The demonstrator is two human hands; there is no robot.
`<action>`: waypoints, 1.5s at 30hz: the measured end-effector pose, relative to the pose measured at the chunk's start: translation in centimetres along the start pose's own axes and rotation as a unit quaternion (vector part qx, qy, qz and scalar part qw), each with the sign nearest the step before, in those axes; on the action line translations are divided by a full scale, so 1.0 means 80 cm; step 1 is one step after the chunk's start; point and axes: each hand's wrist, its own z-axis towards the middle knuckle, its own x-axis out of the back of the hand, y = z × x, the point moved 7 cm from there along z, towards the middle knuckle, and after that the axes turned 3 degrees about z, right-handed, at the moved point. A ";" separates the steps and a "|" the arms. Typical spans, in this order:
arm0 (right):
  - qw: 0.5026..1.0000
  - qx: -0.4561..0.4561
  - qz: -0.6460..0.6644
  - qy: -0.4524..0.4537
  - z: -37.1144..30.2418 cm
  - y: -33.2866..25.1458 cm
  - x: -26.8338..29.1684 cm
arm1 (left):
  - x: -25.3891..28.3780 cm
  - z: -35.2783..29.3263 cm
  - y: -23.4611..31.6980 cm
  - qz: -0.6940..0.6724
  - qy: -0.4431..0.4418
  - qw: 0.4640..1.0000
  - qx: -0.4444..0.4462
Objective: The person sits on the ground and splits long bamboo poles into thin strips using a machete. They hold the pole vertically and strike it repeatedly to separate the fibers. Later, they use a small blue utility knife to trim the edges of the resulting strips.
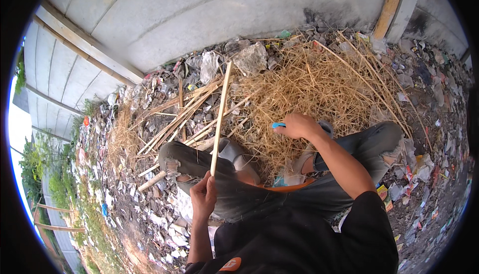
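My left hand is closed round the lower end of a long, pale split bamboo strip, which points up and away from me over my left shin. Over the shavings my right hand is closed in a fist on a blue-handled tool. Only a short blue end sticks out on the fist's left side; the rest is hidden, so its kind does not show. The strip and the tool are well apart. A heap of curly straw-coloured shavings lies beyond my right hand.
Several split bamboo strips lie on the littered ground at left. My bent knees and sandalled feet frame the near side of the heap. A grey panel wall stands behind it, with a pale stone-like lump at its foot.
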 end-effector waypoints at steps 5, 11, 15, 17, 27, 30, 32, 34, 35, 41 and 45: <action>0.942 0.075 0.156 0.287 -0.016 -0.008 0.026 | -0.010 0.014 0.020 -0.036 -0.017 0.999 -0.020; 0.937 0.107 0.110 0.313 -0.031 -0.029 0.022 | -0.022 0.024 0.028 -0.061 -0.028 0.997 -0.022; 0.942 0.200 0.162 0.215 -0.036 -0.063 0.016 | -0.048 0.046 0.050 -0.099 -0.058 0.993 -0.028; 0.939 0.217 0.162 0.214 -0.048 -0.076 0.012 | -0.062 0.056 0.066 -0.115 -0.078 0.989 -0.041; 0.946 0.249 0.140 0.155 -0.075 -0.098 0.024 | -0.103 0.087 0.096 0.085 -0.124 0.985 -0.085; 0.968 0.217 0.124 0.019 -0.074 -0.083 0.023 | -0.086 0.100 0.086 0.097 -0.065 0.986 -0.122; 0.974 0.196 0.110 -0.028 -0.076 -0.071 0.030 | -0.068 0.112 0.087 0.087 -0.020 0.988 -0.129; 0.976 0.194 0.097 -0.017 -0.077 -0.059 0.044 | -0.058 0.115 0.093 0.089 0.007 0.988 -0.126; 0.978 0.184 0.100 -0.012 -0.078 -0.054 0.052 | -0.055 0.117 0.091 0.088 0.019 0.989 -0.119; 0.942 0.236 0.207 0.121 -0.084 -0.054 0.083 | -0.088 0.113 0.091 -0.014 -0.089 0.994 -0.059; 0.928 0.190 0.270 0.170 -0.091 -0.059 0.088 | -0.113 0.098 0.107 -0.078 -0.136 0.987 -0.037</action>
